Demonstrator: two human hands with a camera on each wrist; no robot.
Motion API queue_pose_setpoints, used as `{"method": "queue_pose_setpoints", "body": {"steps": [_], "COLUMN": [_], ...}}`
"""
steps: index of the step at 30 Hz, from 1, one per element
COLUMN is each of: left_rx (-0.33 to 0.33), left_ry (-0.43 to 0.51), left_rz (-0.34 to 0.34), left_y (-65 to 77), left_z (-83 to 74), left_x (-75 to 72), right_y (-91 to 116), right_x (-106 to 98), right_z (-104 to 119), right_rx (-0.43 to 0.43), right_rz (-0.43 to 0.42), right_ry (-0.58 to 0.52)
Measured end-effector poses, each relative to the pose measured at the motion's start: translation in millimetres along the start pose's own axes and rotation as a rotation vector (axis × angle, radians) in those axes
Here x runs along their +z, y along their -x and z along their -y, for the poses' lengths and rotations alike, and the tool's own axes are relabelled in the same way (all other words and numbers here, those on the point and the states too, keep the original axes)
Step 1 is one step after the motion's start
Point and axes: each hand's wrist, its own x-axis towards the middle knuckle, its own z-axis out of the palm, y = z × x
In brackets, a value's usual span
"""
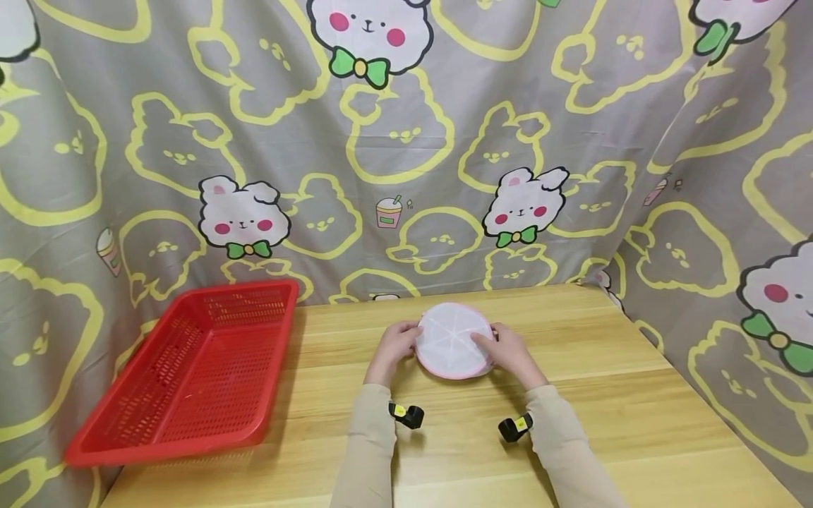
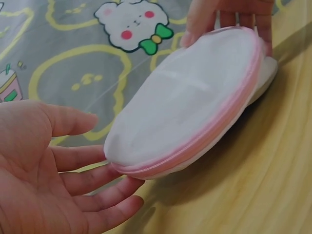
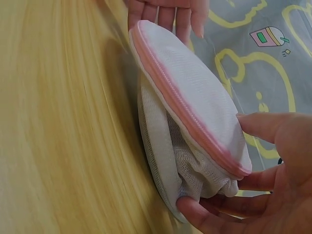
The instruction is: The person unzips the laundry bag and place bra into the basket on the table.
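Note:
A round white mesh laundry bag [image 1: 451, 346] with a pink zip round its edge is held tilted just over the table. At its right edge my right hand [image 1: 511, 353] pinches it, thumb on the top face and fingers beneath, as the right wrist view shows. Against the left edge lie the loosely extended fingers of my left hand [image 1: 395, 346]; in the left wrist view the thumb stands apart from the bag [image 2: 185, 97]. Under the zip, the lower fabric [image 3: 187, 165] looks crumpled and sags in folds.
On the left of the wooden table [image 1: 610, 395] stands a red plastic basket [image 1: 269, 395] with perforated walls. A grey patterned curtain [image 1: 305, 127] hangs behind the table and along its sides. Black wrist cameras [image 1: 413, 417] sit on both sleeves.

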Motion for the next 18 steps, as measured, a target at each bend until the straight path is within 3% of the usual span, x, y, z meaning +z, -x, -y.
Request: {"method": "queue_pose_setpoints", "body": {"steps": [12,18], "left_rx": [0.0,0.039], "left_ry": [-0.013,0.026], "left_rz": [0.019,-0.078], "left_y": [1.5,-0.6], "left_z": [4.6,7.1], "left_x": [-19.1,-24.1], "right_y": [0.3,-0.4], "right_x": [2.7,4.1], "right_z": [1.3,1.4], "right_rx": [-0.019,-0.016], "right_rz": [-0.012,-0.014], "right_ry": [0.005,0.0]}}
